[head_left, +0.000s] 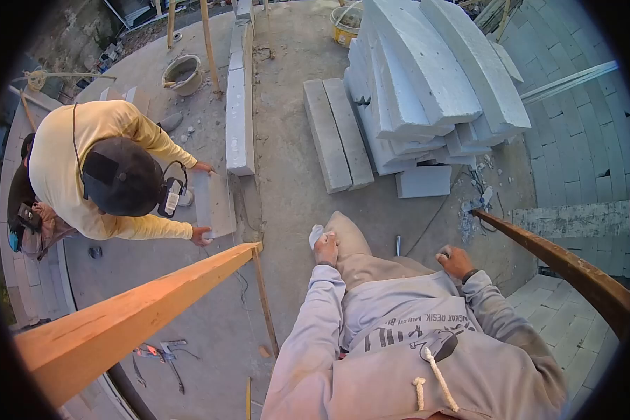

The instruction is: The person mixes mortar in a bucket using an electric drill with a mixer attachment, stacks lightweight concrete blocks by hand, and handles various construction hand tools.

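Note:
My left hand (325, 249) is closed beside my bent knee (348, 234). A small white piece (316, 235) sticks out past its fingers; its kind I cannot make out. On the other side, my right hand (456, 262) is curled into a loose fist near my hip, with nothing visible in it. A short metal tube (398, 245) is on the floor between my hands. Ahead of me two long grey blocks (337, 136) lie side by side, next to a tall stack of white lightweight blocks (427, 70).
A co-worker in a yellow top (70, 150) bends over a block (215, 203), both hands on it. A wooden beam (147, 308) slants across the left; another beam (560, 262) is at right. A low block row (240, 105), a bucket (183, 75) and tools (164, 353) are around.

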A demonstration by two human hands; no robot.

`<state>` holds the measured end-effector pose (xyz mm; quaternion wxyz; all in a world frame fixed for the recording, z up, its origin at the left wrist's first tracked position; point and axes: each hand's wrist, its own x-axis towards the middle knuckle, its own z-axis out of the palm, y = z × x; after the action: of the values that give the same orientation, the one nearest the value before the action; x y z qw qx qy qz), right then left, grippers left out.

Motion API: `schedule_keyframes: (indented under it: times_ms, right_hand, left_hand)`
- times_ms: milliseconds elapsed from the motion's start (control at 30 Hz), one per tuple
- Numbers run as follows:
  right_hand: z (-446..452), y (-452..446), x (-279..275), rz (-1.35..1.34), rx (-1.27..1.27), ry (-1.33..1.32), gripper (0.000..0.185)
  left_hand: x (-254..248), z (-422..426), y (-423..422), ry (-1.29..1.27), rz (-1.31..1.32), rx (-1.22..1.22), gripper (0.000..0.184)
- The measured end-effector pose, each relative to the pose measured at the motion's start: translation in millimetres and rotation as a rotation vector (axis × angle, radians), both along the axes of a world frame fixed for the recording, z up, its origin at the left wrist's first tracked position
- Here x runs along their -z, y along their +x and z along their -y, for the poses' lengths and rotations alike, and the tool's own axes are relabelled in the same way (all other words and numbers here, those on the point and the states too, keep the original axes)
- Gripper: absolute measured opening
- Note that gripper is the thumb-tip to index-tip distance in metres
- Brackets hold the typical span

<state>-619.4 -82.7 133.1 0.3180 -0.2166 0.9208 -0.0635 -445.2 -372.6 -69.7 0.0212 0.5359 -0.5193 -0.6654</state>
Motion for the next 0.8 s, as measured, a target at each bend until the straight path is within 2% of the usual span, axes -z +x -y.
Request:
schedule_keyframes:
  times_ms: [67,133,200,267,367,467,533,667,767,800]
  right_hand:
    - [46,-15,28,0.04,-0.046,-0.013,0.034]
    - [93,-20,54,0.102,-0.121,0.012,0.035]
    - [142,-21,70,0.167,-0.147,-0.022,0.033]
    - [195,-31,72,0.235,-0.171,-0.045,0.034]
    - [276,-58,56,0.293,-0.295,-0.06,0.035]
    - [353,-98,49,0.319,-0.37,-0.091,0.036]
    - [399,-133,38,0.258,-0.295,-0.154,0.036]
    - [455,-169,13,0.221,-0.101,-0.361,0.036]
    - [468,-194,20,0.25,-0.143,-0.304,0.035]
    - [476,-206,23,0.249,-0.182,-0.28,0.041]
  left_hand:
    - [5,16,-3,-0.08,0.05,0.086,0.03]
    - [16,34,4,-0.193,0.196,0.338,0.034]
    - [35,40,18,-0.096,0.201,0.273,0.037]
    - [8,61,18,-0.119,0.292,0.37,0.039]
    - [0,111,6,-0.065,0.342,0.357,0.039]
    - [-6,191,-33,0.259,0.233,0.091,0.038]
    - [-12,250,-67,0.012,0.206,0.171,0.035]
    - [-68,379,-146,-0.262,0.201,0.21,0.033]
    - [-88,436,-190,-0.32,0.143,0.14,0.034]
    - [-92,450,-203,-0.29,0.117,0.178,0.027]
